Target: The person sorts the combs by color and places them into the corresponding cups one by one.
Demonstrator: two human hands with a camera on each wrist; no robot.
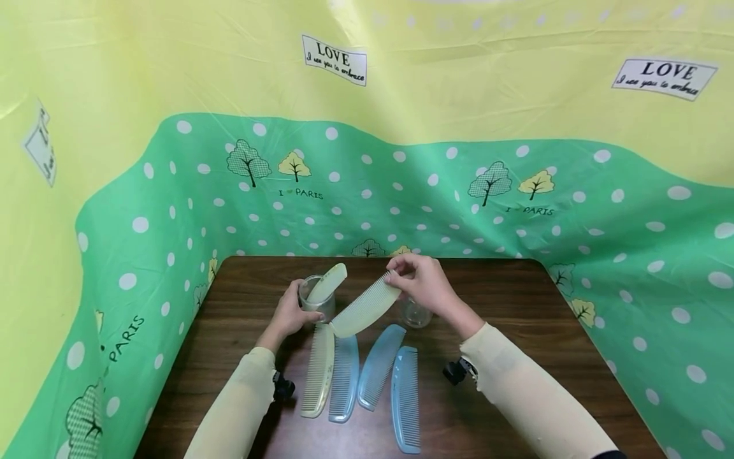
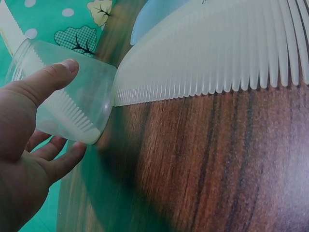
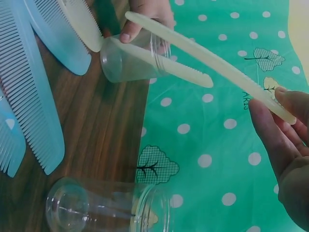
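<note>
My left hand (image 1: 288, 313) holds a clear plastic jar (image 2: 104, 79), thumb on one side and fingers round the other. A pale yellow comb (image 1: 329, 284) leans in this jar, its upper end sticking out past the rim. My right hand (image 1: 425, 282) pinches another pale yellow comb (image 3: 207, 57) by one end, between thumb and fingers. This comb is raised and slants down toward the jar; its lower end is near the jar's base in the head view. A third pale yellow comb (image 1: 318, 376) lies on the table in front of the left hand.
Three blue combs (image 1: 344, 382) lie side by side on the brown wooden table (image 1: 487, 408). A second clear jar (image 3: 104, 205) stands below the right hand. Green and yellow patterned cloth (image 1: 401, 191) walls in the table at the back and sides.
</note>
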